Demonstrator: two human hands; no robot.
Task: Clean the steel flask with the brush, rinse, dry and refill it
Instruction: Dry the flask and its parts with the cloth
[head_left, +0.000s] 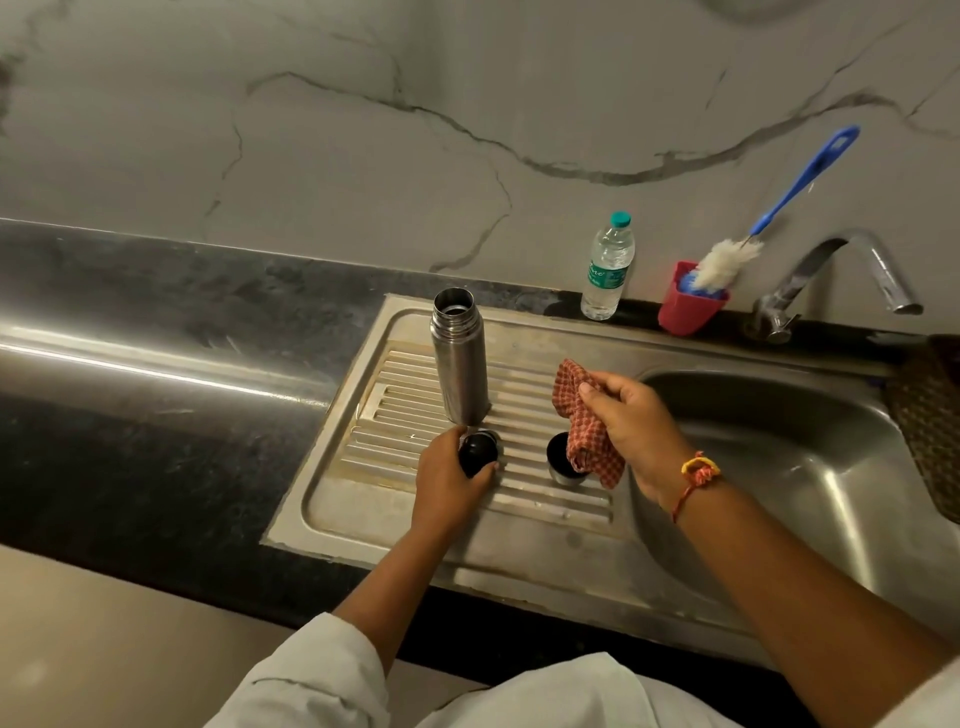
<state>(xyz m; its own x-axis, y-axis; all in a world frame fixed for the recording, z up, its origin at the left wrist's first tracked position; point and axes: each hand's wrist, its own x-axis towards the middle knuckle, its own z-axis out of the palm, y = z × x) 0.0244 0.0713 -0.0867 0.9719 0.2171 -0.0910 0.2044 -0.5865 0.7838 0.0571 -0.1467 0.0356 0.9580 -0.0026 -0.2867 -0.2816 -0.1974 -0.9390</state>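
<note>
left grip (449, 480): fingers curled round a black stopper (477, 453), held low over the ribbed drainboard (363, 499); I cannot tell whether it touches the board.
right grip (631, 423): thumb and fingers pinched on a red checked cloth (584, 415), whose loose end hangs below the grip.
steel flask (460, 364): upright and uncapped on the drainboard, just beyond the left grip.
cup lid (558, 462): mouth up under the right grip, between the 2 grips, partly covered by the hanging cloth.
brush (795, 192): head down in a red holder (691, 312), well beyond the right grip and near the tap (857, 270); neither grip touches it.
water bottle (608, 265): capped, on the dark tabletop (156, 374) ledge beyond the right grip.
done, as judged: brushing and rinsing look finished, with the brush parked and no water running.
in hand, as judged: drying, now on the 2 small parts.
left, as judged: finish wiping, refill the flask, probably from the bottle, then close it.
</note>
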